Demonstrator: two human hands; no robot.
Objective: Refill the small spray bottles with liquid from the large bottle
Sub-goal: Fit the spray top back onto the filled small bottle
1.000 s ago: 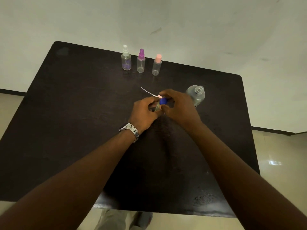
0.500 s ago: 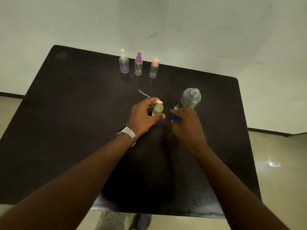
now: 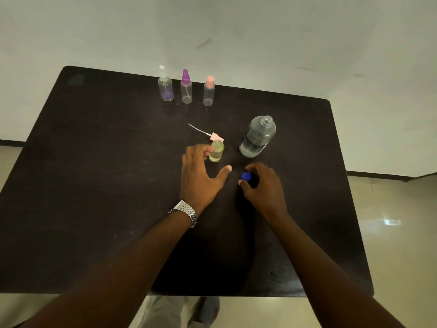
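Note:
A small open-necked bottle [image 3: 216,152] with yellowish liquid stands upright on the dark table [image 3: 94,185]. My left hand [image 3: 201,176] is beside it: the fingertips touch its left side and the thumb is spread well away. My right hand [image 3: 262,185] pinches a blue cap [image 3: 246,176] low over the table, just right of the left thumb. The large clear bottle [image 3: 257,138], uncapped and partly filled, stands behind the right hand. A pink spray head with its tube [image 3: 216,136] lies just behind the small bottle.
Three small spray bottles stand in a row at the table's far edge: white-topped [image 3: 165,87], purple-topped [image 3: 186,87] and pink-topped [image 3: 209,92]. A pale wall rises behind the table, and a tiled floor shows on the right.
My right hand carried the blue cap away from the small bottle, to the right and down toward the table. My left hand loosened its hold on the bottle, and its thumb swung away.

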